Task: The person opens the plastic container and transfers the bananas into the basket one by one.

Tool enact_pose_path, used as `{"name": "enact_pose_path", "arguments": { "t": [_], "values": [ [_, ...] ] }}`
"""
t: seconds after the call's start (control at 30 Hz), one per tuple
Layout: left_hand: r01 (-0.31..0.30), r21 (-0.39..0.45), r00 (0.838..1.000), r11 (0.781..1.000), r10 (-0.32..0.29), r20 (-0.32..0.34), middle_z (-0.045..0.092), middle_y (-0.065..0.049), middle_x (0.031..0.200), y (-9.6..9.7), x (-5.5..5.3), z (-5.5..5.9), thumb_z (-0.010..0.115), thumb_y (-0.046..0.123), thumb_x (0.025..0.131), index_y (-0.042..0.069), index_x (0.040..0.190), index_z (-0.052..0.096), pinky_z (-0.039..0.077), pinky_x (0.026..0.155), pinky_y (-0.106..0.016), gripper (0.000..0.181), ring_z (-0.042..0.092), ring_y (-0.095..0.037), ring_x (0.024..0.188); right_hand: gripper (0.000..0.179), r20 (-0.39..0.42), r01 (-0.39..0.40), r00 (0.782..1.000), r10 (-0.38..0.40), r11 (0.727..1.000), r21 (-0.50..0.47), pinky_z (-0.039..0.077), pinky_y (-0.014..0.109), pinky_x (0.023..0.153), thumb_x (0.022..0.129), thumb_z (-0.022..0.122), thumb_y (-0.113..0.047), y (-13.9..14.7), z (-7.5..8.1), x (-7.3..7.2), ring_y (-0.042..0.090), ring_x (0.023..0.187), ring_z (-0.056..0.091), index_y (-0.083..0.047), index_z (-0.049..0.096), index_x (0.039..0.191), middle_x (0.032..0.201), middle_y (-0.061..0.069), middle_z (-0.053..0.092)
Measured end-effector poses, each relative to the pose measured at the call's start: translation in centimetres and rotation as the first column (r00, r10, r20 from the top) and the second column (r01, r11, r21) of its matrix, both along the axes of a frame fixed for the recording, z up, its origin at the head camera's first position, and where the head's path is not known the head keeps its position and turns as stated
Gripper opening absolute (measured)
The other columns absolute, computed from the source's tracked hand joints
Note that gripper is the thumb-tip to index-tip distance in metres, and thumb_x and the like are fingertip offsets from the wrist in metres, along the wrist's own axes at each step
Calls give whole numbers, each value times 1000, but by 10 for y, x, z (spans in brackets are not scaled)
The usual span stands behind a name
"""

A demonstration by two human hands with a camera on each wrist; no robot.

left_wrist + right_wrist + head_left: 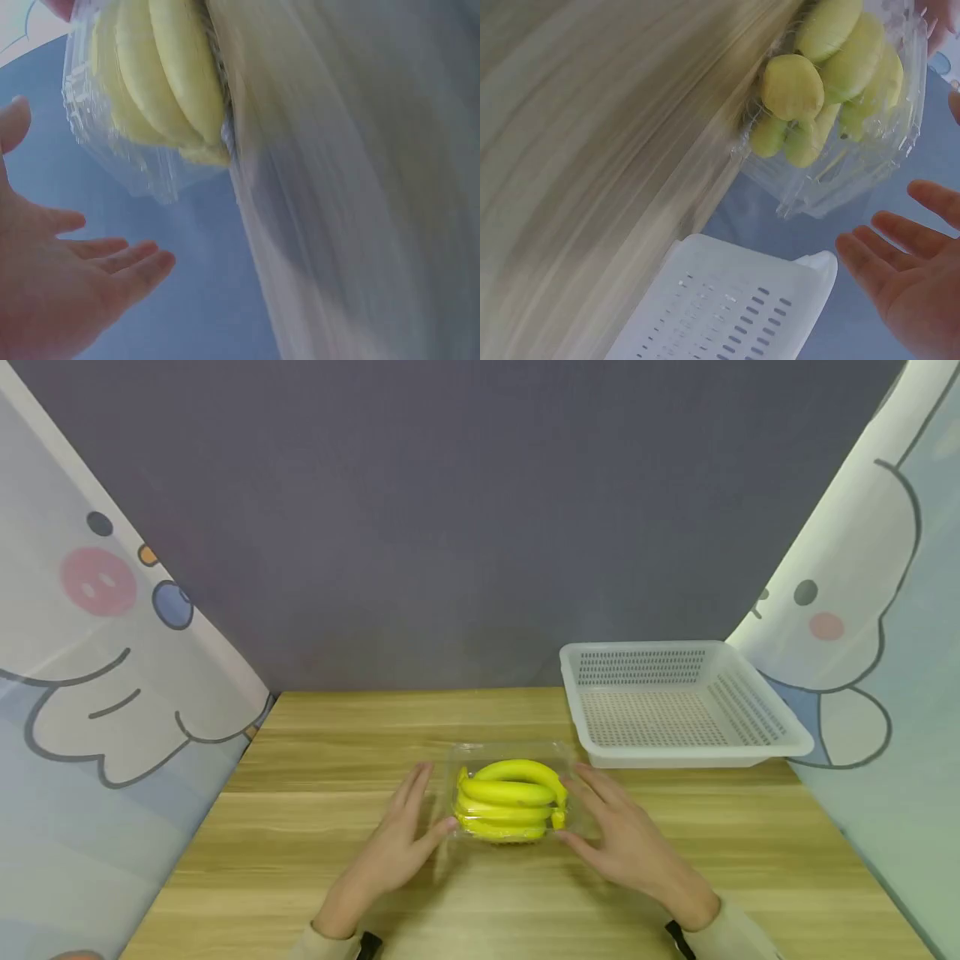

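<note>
Several yellow bananas [504, 793] lie inside a clear plastic box [517, 750] on the wooden table. My left hand [390, 850] is at the box's left side, fingers extended and thumb near its front corner. On the opposite side, my right hand [628, 842] has its fingers spread close to the wall. Both wrist views show a gap between the fingers and the box; neither hand grips it. The bananas [169, 71] show through the plastic in the left wrist view, and their ends [795, 90] face the right wrist camera.
A white perforated plastic basket [686, 752] stands at the back right of the table [360, 727], just behind my right hand. A dark grey panel [420, 527] rises behind the table. Cartoon-printed curtains [90, 693] hang at both sides.
</note>
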State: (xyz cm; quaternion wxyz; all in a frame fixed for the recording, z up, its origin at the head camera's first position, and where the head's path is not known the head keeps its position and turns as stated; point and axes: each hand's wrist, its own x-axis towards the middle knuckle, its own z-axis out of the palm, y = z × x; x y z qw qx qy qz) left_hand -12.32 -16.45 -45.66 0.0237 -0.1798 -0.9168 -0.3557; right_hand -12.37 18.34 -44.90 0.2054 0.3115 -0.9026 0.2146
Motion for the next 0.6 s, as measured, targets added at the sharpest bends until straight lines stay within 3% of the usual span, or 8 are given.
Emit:
{"name": "enact_pose_path", "arguments": {
  "t": [0.27, 0.4, 0.6],
  "values": [
    [-8, 111, 980, 994, -14, 196, -1, -17, 169, 9, -4, -3, 81, 53, 82, 20, 165, -1, 23, 112, -72, 121, 13, -48, 150, 67, -72, -85, 993, 91, 993, 76, 48, 60, 102, 94, 66, -53, -7, -4, -8, 44, 134, 48, -5, 57, 140, 153, 19, 45],
    [-14, 177, 965, 984, -33, 260, 0, -24, 168, 13, -6, -5, 86, 44, 80, 14, 165, 0, 22, 113, -70, 125, 15, -51, 149, 71, -68, -75, 994, 84, 988, 132, 47, 59, 104, 87, 74, -49, -10, -4, -9, 43, 136, 46, -7, 57, 141, 155, 19, 43],
    [-41, 318, 926, 947, -84, 369, 0, -26, 167, 17, -10, -8, 89, 32, 80, 12, 163, -9, 30, 111, -68, 130, 21, -52, 147, 74, -63, -75, 994, 88, 978, 192, 47, 59, 103, 82, 79, -47, -17, -3, -12, 41, 140, 44, -9, 58, 142, 155, 19, 44]
  ]
}}
